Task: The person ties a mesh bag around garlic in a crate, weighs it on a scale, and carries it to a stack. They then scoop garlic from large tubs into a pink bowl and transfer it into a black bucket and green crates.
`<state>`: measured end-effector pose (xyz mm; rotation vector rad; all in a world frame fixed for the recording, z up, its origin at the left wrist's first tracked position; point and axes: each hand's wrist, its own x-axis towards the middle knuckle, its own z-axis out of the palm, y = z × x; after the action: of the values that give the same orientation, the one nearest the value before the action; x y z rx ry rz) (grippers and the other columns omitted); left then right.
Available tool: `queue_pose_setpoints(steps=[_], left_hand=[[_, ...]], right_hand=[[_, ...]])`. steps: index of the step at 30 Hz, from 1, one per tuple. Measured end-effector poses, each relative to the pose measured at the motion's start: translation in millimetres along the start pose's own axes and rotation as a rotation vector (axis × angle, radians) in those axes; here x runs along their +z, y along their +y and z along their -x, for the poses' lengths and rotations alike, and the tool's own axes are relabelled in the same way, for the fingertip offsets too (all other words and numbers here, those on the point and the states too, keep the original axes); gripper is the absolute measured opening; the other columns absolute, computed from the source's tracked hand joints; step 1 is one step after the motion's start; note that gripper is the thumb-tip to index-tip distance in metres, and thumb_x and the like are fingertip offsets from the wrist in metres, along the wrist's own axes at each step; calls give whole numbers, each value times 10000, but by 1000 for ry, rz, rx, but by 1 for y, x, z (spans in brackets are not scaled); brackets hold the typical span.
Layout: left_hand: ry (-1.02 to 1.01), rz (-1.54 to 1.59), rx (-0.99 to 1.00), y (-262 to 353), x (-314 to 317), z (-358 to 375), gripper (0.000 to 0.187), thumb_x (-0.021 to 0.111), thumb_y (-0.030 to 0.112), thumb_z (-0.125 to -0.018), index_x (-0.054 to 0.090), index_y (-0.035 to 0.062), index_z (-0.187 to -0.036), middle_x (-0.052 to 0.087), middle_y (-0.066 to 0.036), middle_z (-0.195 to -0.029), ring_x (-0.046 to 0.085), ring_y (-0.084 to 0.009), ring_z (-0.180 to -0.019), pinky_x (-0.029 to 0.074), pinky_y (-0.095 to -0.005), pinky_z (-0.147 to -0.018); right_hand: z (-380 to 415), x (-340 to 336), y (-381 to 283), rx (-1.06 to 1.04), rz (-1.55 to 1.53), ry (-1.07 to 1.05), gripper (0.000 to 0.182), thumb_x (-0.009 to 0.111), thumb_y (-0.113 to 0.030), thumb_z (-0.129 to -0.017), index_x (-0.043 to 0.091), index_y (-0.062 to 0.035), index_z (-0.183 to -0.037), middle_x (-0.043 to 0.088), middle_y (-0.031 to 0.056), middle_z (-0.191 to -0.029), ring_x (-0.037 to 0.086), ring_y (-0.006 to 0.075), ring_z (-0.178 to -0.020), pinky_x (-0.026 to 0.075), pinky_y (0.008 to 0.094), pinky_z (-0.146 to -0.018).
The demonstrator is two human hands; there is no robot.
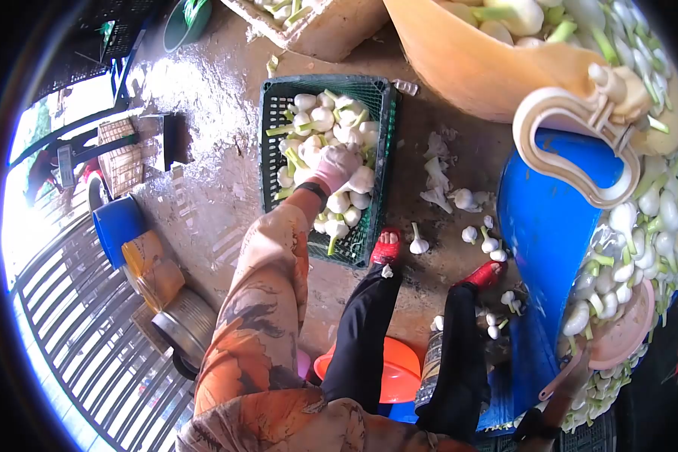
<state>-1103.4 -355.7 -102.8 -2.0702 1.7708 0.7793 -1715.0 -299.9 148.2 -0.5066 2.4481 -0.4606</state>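
My left hand [336,167], in a pale glove, reaches down onto the garlic bulbs [322,119] heaped in a dark green plastic crate [389,143]. Its fingers look curled among the bulbs, and whatever they hold is hidden. At the lower right, my right hand [574,379] is in shadow beside a pink basin [627,335] that lies on a large heap of garlic [664,226]. A pink handle-like strip [556,383] shows next to that hand. Its fingers are too dark and blurred to make out.
Loose garlic bulbs [419,245] lie on the wet floor near my feet. A blue plastic sheet or tub wall [544,203] and a big cream handle [531,143] are on the right. An orange basin [399,373] sits by my legs. A foam box [339,34] stands beyond the crate.
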Motion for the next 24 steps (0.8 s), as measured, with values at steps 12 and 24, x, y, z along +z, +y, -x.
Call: queue_pose_setpoints(steps=[12, 24], left_hand=[[-243, 378, 585, 99, -60, 241, 531, 594, 170, -800, 429, 84, -1297, 567, -205, -1120, 606, -265, -950, 480, -394, -816], [108, 517, 404, 441, -200, 143, 833, 687, 390, -745, 240, 140, -1403, 285, -234, -1390, 306, -431, -1257, 272, -495, -1037]], right_hand=[[-19, -70, -48, 155, 18, -353, 291, 591, -332, -814, 564, -58, -911, 472, 22, -547, 443, 130, -418, 348, 251, -385], [-36, -53, -42, 241, -118, -646, 205, 524, -239, -833, 554, -40, -872, 547, 75, -635, 455, 141, -389, 325, 275, -313]])
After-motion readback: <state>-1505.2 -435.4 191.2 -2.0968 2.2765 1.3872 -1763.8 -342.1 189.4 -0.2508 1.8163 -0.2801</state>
